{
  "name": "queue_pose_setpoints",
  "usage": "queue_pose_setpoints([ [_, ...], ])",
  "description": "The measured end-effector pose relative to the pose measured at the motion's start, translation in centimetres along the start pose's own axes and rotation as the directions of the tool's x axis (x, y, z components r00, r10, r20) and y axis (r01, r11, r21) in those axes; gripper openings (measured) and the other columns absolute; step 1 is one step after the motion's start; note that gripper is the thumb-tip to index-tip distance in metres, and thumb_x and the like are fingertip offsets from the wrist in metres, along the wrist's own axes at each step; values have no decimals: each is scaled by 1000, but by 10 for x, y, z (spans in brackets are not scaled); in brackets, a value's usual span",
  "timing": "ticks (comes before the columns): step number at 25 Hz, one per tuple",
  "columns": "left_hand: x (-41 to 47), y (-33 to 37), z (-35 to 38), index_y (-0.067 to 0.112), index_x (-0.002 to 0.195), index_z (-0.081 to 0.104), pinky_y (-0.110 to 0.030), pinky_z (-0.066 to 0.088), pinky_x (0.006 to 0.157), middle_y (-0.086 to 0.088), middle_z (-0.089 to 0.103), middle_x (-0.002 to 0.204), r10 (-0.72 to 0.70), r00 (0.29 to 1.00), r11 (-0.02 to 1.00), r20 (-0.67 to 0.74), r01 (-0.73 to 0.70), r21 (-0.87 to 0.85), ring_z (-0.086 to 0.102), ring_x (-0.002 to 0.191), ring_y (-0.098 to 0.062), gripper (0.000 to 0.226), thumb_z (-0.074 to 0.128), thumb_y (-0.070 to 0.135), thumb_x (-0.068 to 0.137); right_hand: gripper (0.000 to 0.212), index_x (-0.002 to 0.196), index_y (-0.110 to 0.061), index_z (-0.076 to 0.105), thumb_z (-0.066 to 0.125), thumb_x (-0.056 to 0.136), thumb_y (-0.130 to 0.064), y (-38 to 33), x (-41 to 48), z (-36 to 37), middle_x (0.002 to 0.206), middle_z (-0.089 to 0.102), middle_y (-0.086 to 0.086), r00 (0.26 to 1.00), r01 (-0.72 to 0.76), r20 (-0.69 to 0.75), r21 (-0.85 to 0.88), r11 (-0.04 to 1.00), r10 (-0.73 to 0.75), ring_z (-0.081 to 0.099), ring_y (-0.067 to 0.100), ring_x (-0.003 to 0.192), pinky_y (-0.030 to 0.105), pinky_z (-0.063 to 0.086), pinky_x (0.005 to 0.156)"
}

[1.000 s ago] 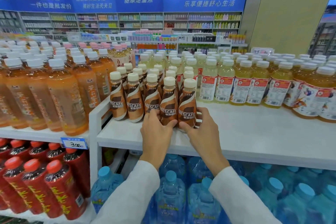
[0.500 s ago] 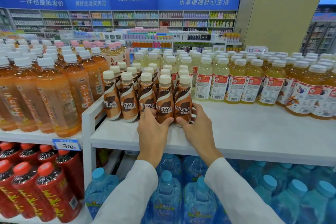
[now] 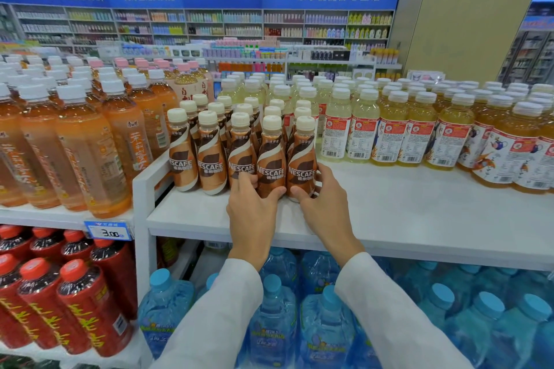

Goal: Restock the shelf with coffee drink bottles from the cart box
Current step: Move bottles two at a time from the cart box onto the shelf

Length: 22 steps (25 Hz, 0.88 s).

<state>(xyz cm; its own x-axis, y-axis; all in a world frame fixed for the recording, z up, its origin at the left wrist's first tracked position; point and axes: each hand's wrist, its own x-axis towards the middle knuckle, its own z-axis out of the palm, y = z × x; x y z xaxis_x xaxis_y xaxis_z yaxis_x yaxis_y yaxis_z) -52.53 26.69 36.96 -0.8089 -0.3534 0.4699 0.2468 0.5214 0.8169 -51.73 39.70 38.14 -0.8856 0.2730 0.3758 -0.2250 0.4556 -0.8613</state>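
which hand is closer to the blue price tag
Left. The left hand is to the right of the price tag, on the coffee bottles; the right hand is farther right, past the left one.

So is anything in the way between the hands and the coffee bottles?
Nothing. The left hand grips one front coffee bottle, the right hand grips the end bottle beside it.

white shelf (image 3: pixel 404 210) | standing on it: coffee drink bottles (image 3: pixel 212 159) at left end | yellow drink bottles (image 3: pixel 389 135) just right
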Motion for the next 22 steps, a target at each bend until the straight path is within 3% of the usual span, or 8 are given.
queue_pose_setpoints([
  [11,-3,0,1,23,112,52,-27,40,78,3,57,111,18,1000,998,4,-18,59,56,95,-15,49,81,47,82,60,144,-25,46,75,92,-29,4,1,3,135,61,-2,1000,13,4,-25,1000,-13,59,17,122,37,51,105],
  [17,-8,4,-2,18,123,51,-30,43,88,0,56,123,25,998,997,53,-29,75,57,106,-18,57,79,46,82,52,139,-23,49,72,93,-34,3,-8,-3,130,62,0,998,12,64,-73,997,-7,61,19,119,36,51,101],
  [20,-17,4,-9,24,121,49,-39,50,95,2,58,123,63,995,997,83,-66,42,59,107,-18,48,75,44,86,51,140,-22,48,70,95,-32,3,-26,-10,133,57,-4,998,15,66,-56,998,-11,57,19,123,33,47,102],
  [22,-25,1,-16,27,123,50,-37,49,96,5,59,124,60,994,998,89,-62,26,57,109,-16,42,70,45,90,52,143,-24,46,67,97,-31,3,-42,-17,138,55,-6,996,22,86,-60,998,-17,54,16,125,34,44,106],
])
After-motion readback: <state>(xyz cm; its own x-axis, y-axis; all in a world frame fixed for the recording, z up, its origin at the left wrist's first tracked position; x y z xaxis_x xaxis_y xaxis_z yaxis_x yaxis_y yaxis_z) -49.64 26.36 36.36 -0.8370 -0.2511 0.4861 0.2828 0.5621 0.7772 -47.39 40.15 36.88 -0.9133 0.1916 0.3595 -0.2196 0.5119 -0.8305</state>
